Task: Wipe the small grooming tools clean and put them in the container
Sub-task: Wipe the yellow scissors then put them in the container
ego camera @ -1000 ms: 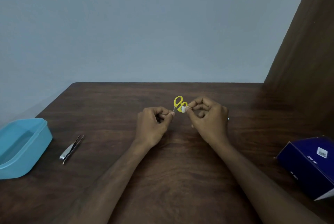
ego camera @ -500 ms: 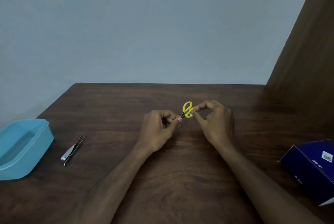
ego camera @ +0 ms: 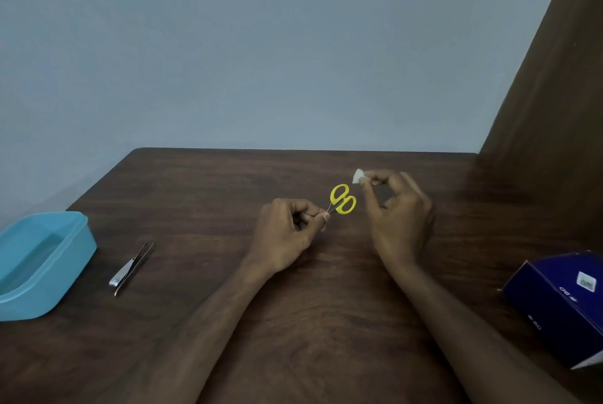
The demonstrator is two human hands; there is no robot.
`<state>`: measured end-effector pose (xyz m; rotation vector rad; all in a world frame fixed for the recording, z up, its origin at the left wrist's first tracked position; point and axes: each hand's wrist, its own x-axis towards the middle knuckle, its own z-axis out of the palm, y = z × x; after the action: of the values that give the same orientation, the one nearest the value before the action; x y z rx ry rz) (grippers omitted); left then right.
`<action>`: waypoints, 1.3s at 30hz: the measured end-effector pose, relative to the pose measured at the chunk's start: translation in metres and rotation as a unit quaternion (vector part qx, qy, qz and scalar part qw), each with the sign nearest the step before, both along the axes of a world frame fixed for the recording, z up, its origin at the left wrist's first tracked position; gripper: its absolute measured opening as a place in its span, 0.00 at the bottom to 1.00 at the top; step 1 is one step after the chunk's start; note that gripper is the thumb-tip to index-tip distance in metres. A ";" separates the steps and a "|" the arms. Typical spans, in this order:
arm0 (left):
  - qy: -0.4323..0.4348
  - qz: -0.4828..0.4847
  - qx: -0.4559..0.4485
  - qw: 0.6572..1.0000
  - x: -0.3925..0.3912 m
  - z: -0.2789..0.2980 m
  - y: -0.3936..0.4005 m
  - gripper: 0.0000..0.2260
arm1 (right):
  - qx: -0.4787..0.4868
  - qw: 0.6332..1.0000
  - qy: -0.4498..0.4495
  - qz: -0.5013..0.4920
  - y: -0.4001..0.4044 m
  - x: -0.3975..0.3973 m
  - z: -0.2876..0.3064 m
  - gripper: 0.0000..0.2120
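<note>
Head view, looking down at a dark wooden bench (ego camera: 326,322) against a pale blue-grey wall.

Your left hand (ego camera: 287,234), just left of centre, pinches the blade end of one small pair of yellow-handled scissors (ego camera: 342,199). Its fingers are curled tight on the metal, so the yellow loops point away from you toward one o'clock and stay exposed, probably so the handles can be wiped.

Your right hand (ego camera: 398,217), at about three o'clock from the scissors, pinches one small white wipe (ego camera: 359,176) between thumb and forefinger. The other fingers are loosely spread. The wipe sits just above and right of the handles, not touching them.

At nine o'clock on the bench, at the left edge of the picture, stands one light blue container (ego camera: 70,268), open, with nothing visible inside. It looks ready to receive tools.

Between the container and your left arm lie two metal tools touching side by side: one nail clipper (ego camera: 125,273) and one pair of tweezers (ego camera: 137,265). Both wait outside the container, so they probably have not been wiped.

At four o'clock, at the right edge, lies one dark blue box (ego camera: 561,305).
</note>
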<state>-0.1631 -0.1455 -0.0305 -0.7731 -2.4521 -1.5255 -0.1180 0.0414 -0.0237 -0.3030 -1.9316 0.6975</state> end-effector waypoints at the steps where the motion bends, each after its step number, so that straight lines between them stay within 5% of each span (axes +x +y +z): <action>1: 0.002 0.000 -0.001 1.000 0.000 0.000 0.000 0.08 | 0.023 1.000 -0.016 0.010 -0.002 -0.001 -0.002 0.10; 11: 0.027 0.023 0.011 0.999 -0.009 -0.008 -0.001 0.06 | 0.068 0.971 -0.067 0.218 -0.005 -0.006 -0.012 0.02; 20: 0.012 0.015 0.018 1.000 -0.010 -0.010 0.000 0.04 | -0.021 0.998 0.051 0.028 0.008 -0.001 -0.002 0.09; 25: 0.025 0.015 0.007 1.000 -0.008 -0.009 0.000 0.06 | 0.111 0.987 -0.077 0.081 0.003 -0.008 -0.013 0.12; 28: 0.044 0.019 -0.013 0.999 -0.009 -0.008 0.000 0.11 | 0.165 0.975 -0.103 0.107 0.002 -0.009 -0.015 0.06; 34: 0.055 0.027 -0.046 0.997 -0.007 -0.009 0.000 0.05 | -0.068 0.971 -0.106 0.203 -0.006 -0.013 -0.018 0.03; 39: 0.053 0.035 -0.051 0.997 -0.009 -0.010 0.001 0.06 | -0.304 0.905 -0.128 0.270 -0.014 -0.012 -0.013 0.05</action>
<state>-0.1718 -0.1448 -0.0405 -0.7574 -2.4674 -1.3087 -0.1295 0.0278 -0.0366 -0.2434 -2.0128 1.7130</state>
